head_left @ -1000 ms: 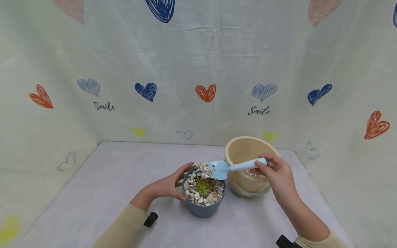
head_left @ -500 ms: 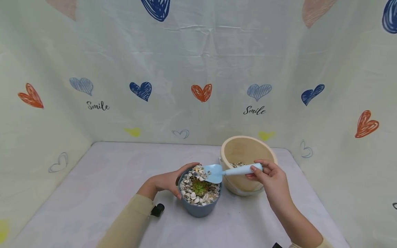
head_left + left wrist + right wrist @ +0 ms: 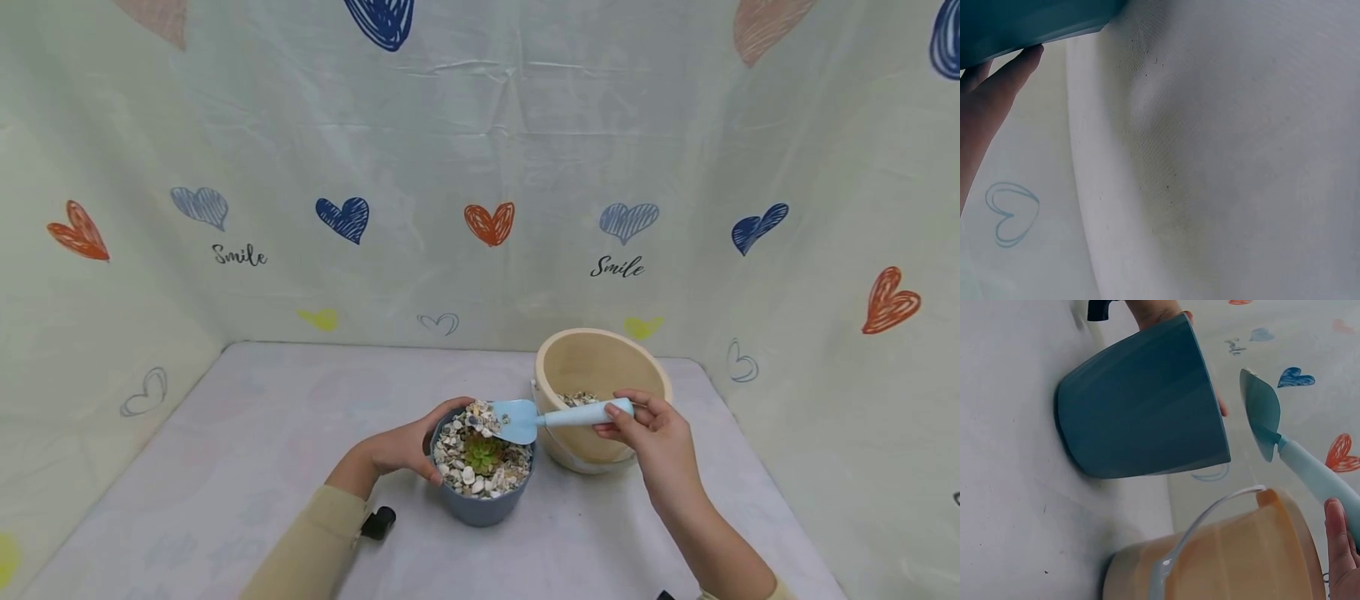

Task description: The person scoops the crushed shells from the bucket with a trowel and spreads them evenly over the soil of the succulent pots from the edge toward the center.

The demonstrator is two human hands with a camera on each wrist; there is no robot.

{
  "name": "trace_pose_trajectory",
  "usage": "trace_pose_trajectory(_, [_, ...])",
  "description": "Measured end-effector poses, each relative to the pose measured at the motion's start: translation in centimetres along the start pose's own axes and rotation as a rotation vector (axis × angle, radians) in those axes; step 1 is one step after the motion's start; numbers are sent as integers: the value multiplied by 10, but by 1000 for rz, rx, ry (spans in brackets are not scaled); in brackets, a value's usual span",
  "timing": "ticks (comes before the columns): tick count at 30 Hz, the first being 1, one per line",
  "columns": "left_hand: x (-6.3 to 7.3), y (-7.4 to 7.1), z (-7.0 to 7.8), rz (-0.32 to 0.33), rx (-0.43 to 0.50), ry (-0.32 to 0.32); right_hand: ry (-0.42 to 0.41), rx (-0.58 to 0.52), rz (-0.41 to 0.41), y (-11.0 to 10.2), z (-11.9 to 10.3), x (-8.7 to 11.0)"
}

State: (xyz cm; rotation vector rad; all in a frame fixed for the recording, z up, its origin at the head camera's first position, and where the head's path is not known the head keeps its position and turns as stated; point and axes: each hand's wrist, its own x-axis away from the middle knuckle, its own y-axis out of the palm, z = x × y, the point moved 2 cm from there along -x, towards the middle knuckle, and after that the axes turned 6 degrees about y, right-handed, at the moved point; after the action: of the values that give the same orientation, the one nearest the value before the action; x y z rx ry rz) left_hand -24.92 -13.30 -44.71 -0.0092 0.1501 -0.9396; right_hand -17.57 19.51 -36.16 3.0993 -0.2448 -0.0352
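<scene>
A green succulent sits among pale pebbles in a blue-grey flower pot. My left hand grips the pot's left side, thumb at the front and fingers round behind. My right hand holds a light blue garden trowel by the end of its handle. The trowel's blade, with pebbles at its tip, lies over the back of the pot. In the right wrist view the trowel's blade is just off the rim of the pot. The left wrist view catches only the pot's underside edge and some fingers.
A cream bucket with more pebbles inside stands right behind the pot; its white handle hangs at the side. A pale cloth covers the table. Behind it hangs a curtain printed with hearts.
The trowel has dipped slightly and shifted a little left over the pot. My left hand has closed in on the pot's side. The view also turned a little. Over the last half second little moved.
</scene>
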Motion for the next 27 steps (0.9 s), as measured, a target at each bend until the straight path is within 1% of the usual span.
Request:
trace_pose_trajectory(6, [4, 3, 2, 33, 4, -4, 13, 4, 17, 2, 2, -1])
trace_pose_trajectory(10, [6, 5, 3, 59, -20, -9, 24, 33, 32, 4, 3, 0])
trace_pose_trajectory(17, [14, 12, 6, 99, -4, 3, 3, 39, 41, 8, 4, 2])
trace_pose_trajectory(20, [17, 17, 7, 133, -3, -1, -14, 24, 39, 11, 5, 4])
trace_pose_trajectory(27, [25, 29, 7, 236, -17, -56, -40, -3, 39, 16, 9, 8])
